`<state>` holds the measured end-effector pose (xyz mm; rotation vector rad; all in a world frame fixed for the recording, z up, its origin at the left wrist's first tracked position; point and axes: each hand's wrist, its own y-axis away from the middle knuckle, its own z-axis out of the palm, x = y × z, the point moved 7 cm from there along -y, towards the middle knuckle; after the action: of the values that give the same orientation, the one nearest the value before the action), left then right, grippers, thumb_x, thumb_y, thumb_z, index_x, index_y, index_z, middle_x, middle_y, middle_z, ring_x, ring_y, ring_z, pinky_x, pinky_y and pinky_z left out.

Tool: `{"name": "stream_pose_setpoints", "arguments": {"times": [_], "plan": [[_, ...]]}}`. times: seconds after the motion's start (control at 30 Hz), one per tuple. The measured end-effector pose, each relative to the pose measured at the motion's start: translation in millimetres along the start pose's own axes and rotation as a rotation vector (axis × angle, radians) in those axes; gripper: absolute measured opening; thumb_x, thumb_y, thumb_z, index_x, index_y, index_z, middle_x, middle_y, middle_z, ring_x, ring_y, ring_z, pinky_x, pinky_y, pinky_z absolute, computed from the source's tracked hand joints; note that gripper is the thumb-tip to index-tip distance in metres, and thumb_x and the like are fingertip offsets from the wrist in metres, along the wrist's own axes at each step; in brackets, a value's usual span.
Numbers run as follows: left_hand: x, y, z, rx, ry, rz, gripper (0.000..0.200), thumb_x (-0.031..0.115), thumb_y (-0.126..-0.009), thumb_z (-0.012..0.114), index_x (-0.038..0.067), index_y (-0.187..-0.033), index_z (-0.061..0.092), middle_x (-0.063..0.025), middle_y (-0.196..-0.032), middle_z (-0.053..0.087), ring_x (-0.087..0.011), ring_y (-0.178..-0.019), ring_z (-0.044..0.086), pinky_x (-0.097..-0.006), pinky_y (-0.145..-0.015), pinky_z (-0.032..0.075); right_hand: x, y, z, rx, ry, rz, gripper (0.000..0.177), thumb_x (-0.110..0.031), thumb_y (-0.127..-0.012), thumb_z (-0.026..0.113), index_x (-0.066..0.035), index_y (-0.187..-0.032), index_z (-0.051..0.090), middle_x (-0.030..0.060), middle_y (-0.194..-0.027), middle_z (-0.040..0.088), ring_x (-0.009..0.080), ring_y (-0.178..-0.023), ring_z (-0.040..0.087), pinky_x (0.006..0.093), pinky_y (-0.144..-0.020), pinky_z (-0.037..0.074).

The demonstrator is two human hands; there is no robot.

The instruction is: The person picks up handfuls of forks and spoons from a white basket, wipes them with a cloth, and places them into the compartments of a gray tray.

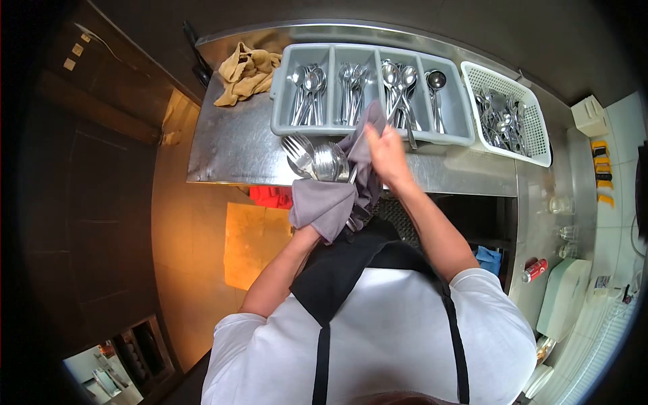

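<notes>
My left hand, mostly hidden under a grey cloth (327, 202), is closed around a bundle of cutlery at the counter's front edge. Fork tines (300, 154) and rounded spoon bowls (329, 162) stick up out of the cloth, and a few handles poke out below. My right hand (388, 154) is closed on the other end of the cloth, just in front of the grey cutlery tray (307, 129). Whether a utensil is inside that fold is hidden. Spoons (310, 88) lie sorted in the tray's compartments, with ladle-like spoons (436, 82) in the right one.
A white perforated basket (541, 138) of mixed cutlery stands right of the tray. On the left, a crumpled tan cloth (250, 73) lies on the steel counter (229, 145). Further right are a red can (534, 270) and several glasses (568, 233).
</notes>
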<state>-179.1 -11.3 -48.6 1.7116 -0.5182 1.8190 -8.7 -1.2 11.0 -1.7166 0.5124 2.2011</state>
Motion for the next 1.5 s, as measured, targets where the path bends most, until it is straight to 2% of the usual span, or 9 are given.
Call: {"name": "stream_pose_setpoints", "arguments": {"times": [0.17, 0.33, 0.53, 0.93, 1.1, 1.2, 1.3, 1.43, 1.5], "plan": [[-99, 2, -18, -0.041, 0.417, -0.208, 0.034, 0.019, -0.093, 0.052, 0.003, -0.123, 0.05, -0.007, -0.118, 0.054, -0.016, -0.106, 0.053, -0.0271, -0.091, 0.045, 24, 9, 12, -0.099, 0.04, 0.036, 0.027, -0.024, -0.093, 0.045, -0.001, -0.09, 0.058, 0.0026, -0.084, 0.059, 0.0107, -0.077, 0.053, 0.0264, -0.07, 0.044], [-14, -6, -9, 0.041, 0.285, -0.074, 0.019, 0.016, -0.09, 0.057, 0.004, -0.104, 0.058, -0.0056, -0.097, 0.058, -0.0124, -0.086, 0.056, -0.0254, -0.072, 0.048, 29, 23, 20, -0.11, 0.373, -0.136, 0.032, -0.025, -0.093, 0.039, 0.001, -0.093, 0.059, 0.003, -0.084, 0.06, 0.0121, -0.077, 0.054, 0.0285, -0.072, 0.044], [18, 9, -3, 0.077, 0.563, -0.227, 0.016, 0.014, -0.093, 0.051, 0.003, -0.104, 0.056, -0.0046, -0.095, 0.057, -0.0117, -0.083, 0.055, -0.0249, -0.068, 0.048, 33, 2, 20, -0.183, 0.142, 0.267, 0.037, -0.027, -0.09, 0.041, 0.004, -0.089, 0.06, 0.007, -0.081, 0.06, 0.0138, -0.072, 0.053, 0.0297, -0.07, 0.044], [-14, 62, -10, -0.053, -0.631, 0.402, 0.021, 0.013, -0.093, 0.047, 0.002, -0.109, 0.055, -0.0089, -0.101, 0.057, -0.0172, -0.092, 0.056, -0.0282, -0.08, 0.046, 31, -7, 56, -0.547, 0.403, 0.32, 0.033, -0.024, -0.087, 0.048, 0.005, -0.092, 0.063, 0.007, -0.085, 0.063, 0.013, -0.076, 0.056, 0.027, -0.072, 0.044], [-14, 71, -15, -0.022, -0.705, 0.492, 0.022, 0.013, -0.093, 0.045, 0.002, -0.11, 0.054, -0.0102, -0.102, 0.057, -0.0184, -0.095, 0.055, -0.0288, -0.083, 0.045, 12, -31, 65, -0.399, 0.221, 0.425, 0.04, -0.034, -0.093, 0.053, 0.005, -0.091, 0.063, 0.0102, -0.082, 0.065, 0.0158, -0.069, 0.059, 0.0322, -0.066, 0.049], [-12, 72, -17, 0.017, -0.702, 0.564, 0.023, 0.013, -0.093, 0.044, 0.002, -0.111, 0.053, -0.0109, -0.103, 0.057, -0.0191, -0.097, 0.054, -0.0292, -0.085, 0.045, 10, -55, 46, -0.205, 0.194, 0.009, 0.039, -0.032, -0.091, 0.055, 0.006, -0.088, 0.062, 0.0117, -0.08, 0.065, 0.0173, -0.066, 0.06, 0.0334, -0.061, 0.049], [-23, 56, -14, 0.025, -0.54, 0.515, 0.023, 0.013, -0.093, 0.043, 0.003, -0.112, 0.053, -0.0117, -0.105, 0.056, -0.0201, -0.1, 0.053, -0.0299, -0.089, 0.043, 10, -97, -2, 0.21, 0.083, 0.082, 0.035, -0.025, -0.09, 0.055, 0.009, -0.09, 0.061, 0.0143, -0.079, 0.065, 0.0175, -0.066, 0.059, 0.0357, -0.06, 0.047], [-1, 24, 2, 0.081, -0.538, 0.462, 0.021, 0.015, -0.094, 0.044, 0.003, -0.108, 0.053, -0.0115, -0.103, 0.055, -0.0201, -0.1, 0.053, -0.0289, -0.088, 0.043, 48, -179, -17, 0.246, 1.152, -0.013, 0.03, -0.022, -0.082, 0.06, 0.005, -0.097, 0.063, 0.0229, -0.096, 0.064, 0.0335, -0.085, 0.064, 0.041, -0.075, 0.05], [-11, 11, 8, -0.036, -0.283, 0.074, 0.027, 0.012, -0.093, 0.045, 0.003, -0.119, 0.049, -0.0104, -0.114, 0.053, -0.0195, -0.106, 0.051, -0.0296, -0.093, 0.041, 54, -184, -9, 0.173, 1.336, 0.066, 0.032, -0.019, -0.079, 0.06, 0.003, -0.101, 0.063, 0.0244, -0.104, 0.062, 0.0375, -0.096, 0.061, 0.0423, -0.083, 0.049]]}}
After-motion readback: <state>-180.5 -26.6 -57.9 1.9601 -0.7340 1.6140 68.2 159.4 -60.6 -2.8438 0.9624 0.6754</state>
